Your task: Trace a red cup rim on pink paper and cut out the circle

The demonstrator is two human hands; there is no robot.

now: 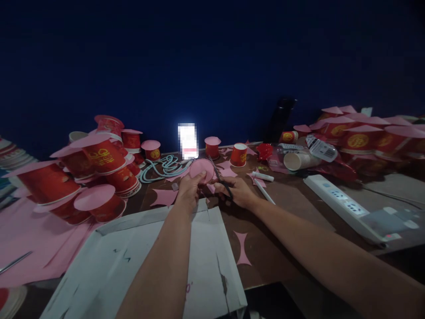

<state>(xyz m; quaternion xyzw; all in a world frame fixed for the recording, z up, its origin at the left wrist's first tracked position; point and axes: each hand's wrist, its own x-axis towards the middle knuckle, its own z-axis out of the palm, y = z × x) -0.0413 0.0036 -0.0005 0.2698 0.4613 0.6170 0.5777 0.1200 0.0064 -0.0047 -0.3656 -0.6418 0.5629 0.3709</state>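
Between the thumb and fingers of my left hand is a round piece of pink paper. My right hand grips a pair of scissors, whose dark blades point up and away beside the paper's right edge. Whether the blades touch the paper is hard to tell. Pink paper offcuts lie around and beyond my hands, and one curved scrap rests nearer to me. Behind my hands stand a red paper cup and another red cup with a pink disc on top.
Stacked red cups with pink discs crowd the left, more the right. A white box lid lies under my left forearm. Also on the table are a coiled cable, a bright phone screen, a white marker and a power strip.
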